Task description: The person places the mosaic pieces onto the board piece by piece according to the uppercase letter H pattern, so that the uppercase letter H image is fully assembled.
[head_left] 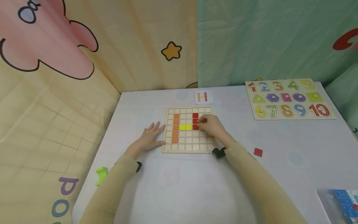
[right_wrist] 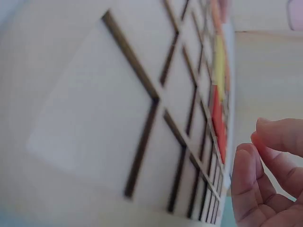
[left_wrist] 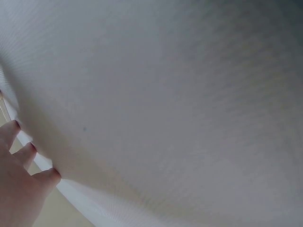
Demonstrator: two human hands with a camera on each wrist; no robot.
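A wooden grid board [head_left: 185,147] lies on the table. It bears a column of orange tiles [head_left: 175,127], two yellow tiles [head_left: 185,127] in a row and three red tiles [head_left: 195,121] in a column. My left hand [head_left: 148,137] rests flat with spread fingers, thumb and a fingertip at the board's left edge. The left wrist view catches only part of that hand [left_wrist: 21,184]. My right hand [head_left: 211,125] is over the board's right side, thumb and forefinger pinching a small red tile beside the red column. The fingertips mostly cover this tile; the right wrist view shows the pinching fingers [right_wrist: 248,165].
A loose red tile [head_left: 258,152] lies right of the board. Behind the board is a small pattern card [head_left: 203,97]. A number-and-shape puzzle board [head_left: 291,119] occupies the back right. A green block [head_left: 102,175] sits near the left edge, and a blue-and-clear package [head_left: 339,202] at front right.
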